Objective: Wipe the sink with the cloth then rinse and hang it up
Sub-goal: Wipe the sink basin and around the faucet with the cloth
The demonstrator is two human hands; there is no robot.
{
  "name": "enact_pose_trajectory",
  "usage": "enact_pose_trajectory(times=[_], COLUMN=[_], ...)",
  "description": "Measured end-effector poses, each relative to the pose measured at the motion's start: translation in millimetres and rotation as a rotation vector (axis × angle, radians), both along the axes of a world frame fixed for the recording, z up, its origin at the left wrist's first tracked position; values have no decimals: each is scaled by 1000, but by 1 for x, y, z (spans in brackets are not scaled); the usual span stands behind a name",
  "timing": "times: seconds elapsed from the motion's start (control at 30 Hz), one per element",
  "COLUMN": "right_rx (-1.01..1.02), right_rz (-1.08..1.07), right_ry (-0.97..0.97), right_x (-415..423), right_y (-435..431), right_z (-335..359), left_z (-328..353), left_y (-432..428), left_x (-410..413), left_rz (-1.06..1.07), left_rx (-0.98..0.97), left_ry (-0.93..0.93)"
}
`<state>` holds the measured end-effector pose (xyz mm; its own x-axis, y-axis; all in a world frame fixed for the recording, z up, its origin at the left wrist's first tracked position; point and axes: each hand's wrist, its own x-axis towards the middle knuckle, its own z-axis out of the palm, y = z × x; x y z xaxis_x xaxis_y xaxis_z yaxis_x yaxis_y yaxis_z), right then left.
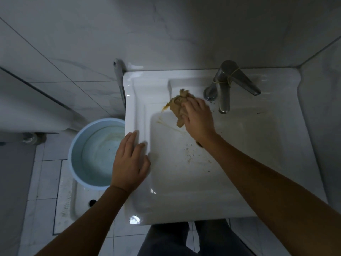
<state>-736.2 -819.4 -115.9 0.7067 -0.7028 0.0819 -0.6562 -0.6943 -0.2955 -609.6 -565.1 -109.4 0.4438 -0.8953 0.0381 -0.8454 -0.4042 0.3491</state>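
A white square sink [276, 182] fills the middle of the view. My right hand [198, 117] presses a crumpled tan cloth [178, 106] against the back left slope of the basin, just left of the tap. Yellowish streaks run along the basin edge beside the cloth, and dark specks lie on the basin floor near my right forearm. My left hand [129, 163] rests flat on the sink's left rim, fingers spread, holding nothing. A metal tap [224, 93] with a lever handle tied by a yellow rubber band stands at the back.
A light blue bucket [77, 145] with water stands on the floor left of the sink, over a floor-level white pan [73, 204]. A grey pipe [120, 84] runs down the wall at the sink's back left corner. Tiled walls close in behind and on the right.
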Motion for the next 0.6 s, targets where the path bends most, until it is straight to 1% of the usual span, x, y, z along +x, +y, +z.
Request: enact_pose_trajectory(times=[0.17,0.33,0.4,0.47,0.53,0.6], right_rx=[44,-1,24,46,45,43], right_rz=[-99,-132,-98,-10,38,27], right_ry=[-52,-151,-194,-225,-240,-258], right_x=[4,42,52,52,45,41], right_y=[-9,23,45,59,58,45], right_z=[-2,-12,-15,-20,-26,-26], left_z=[1,0,0,0,-1,-1], left_y=[-1,-1,-2,-1,-1,-1], left_x=[0,0,0,0,0,1], left_rz=[16,22,26,20,13,14], left_rx=[9,26,40,34,16,5], left_ry=[13,13,6,13,22,21])
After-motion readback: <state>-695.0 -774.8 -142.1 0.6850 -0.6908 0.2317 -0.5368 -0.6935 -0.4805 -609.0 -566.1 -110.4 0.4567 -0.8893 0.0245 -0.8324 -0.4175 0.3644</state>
